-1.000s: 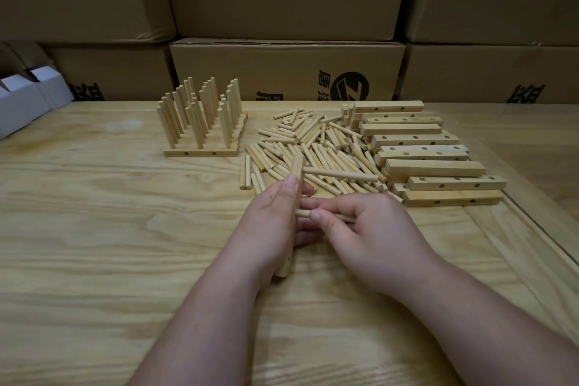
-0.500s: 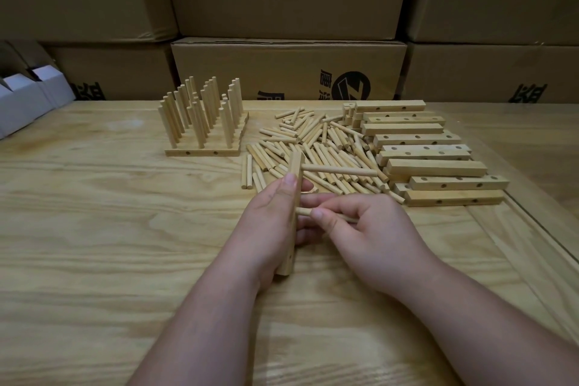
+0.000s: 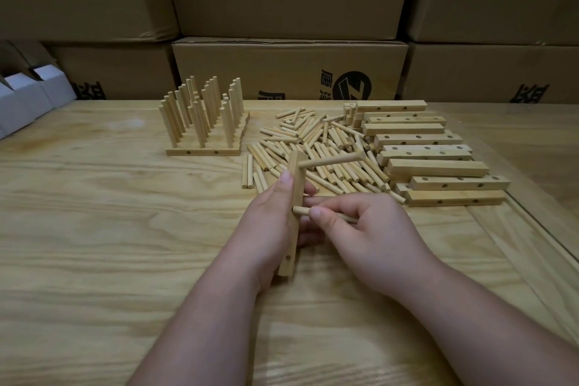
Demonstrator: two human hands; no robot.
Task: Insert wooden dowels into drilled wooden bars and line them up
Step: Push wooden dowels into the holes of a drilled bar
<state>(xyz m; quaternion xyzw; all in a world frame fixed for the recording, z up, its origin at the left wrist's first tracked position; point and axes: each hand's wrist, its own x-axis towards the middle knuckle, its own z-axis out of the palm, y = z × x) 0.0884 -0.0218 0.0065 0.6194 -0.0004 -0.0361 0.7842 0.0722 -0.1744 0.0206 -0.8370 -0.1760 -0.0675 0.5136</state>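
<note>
Tabletop — bar (image 3: 293, 213) lengthwise, dowel (image 3: 302, 210) crosswise.

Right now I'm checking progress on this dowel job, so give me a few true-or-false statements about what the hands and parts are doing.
1. The left hand grips a drilled bar held on end. True.
2. The right hand is empty. False: it pinches a dowel whose tip is at a hole in the bar's side.
3. One dowel already sticks out sideways near the bar's far end. True.
4. The finished bars with upright dowels stand right of the loose dowel pile. False: they stand left of it.
5. The empty bars lie stacked at the right of the pile. True.
</note>
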